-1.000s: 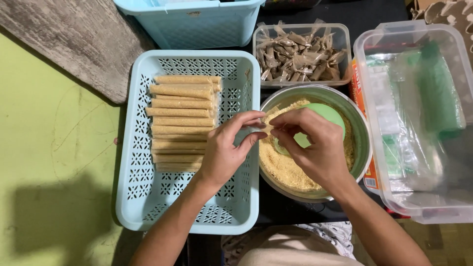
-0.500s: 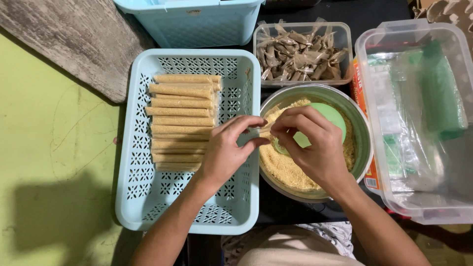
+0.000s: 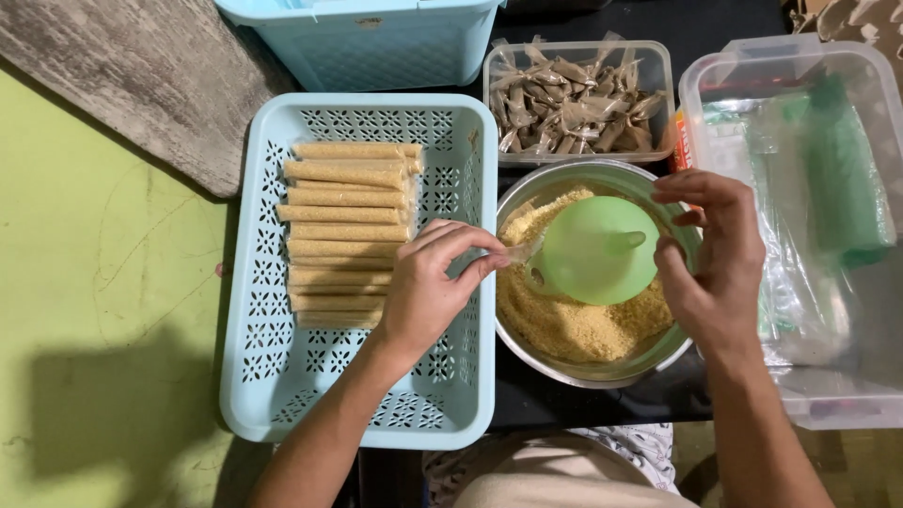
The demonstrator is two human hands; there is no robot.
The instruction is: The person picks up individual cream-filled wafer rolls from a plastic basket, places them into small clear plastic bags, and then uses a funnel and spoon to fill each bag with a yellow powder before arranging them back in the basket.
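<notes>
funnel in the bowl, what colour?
Light green funnel, lying on the crumbs in the steel bowl; head view.

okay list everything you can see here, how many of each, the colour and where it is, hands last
Basket: one, light blue, centre-left.
Filled sticks: about a dozen, tan, stacked in the basket.
Second basket: one, light blue, top.
Metal bowl: one, silver, centre, holding yellow crumbs.
Funnel: one, green, in the bowl.
Small tub: one, clear, above the bowl, full of brown wrapped pieces.
Large tub: one, clear, right, holding plastic bags.
Left hand: pinching a thin clear plastic piece.
Right hand: open, empty, over the bowl's right side.
</notes>
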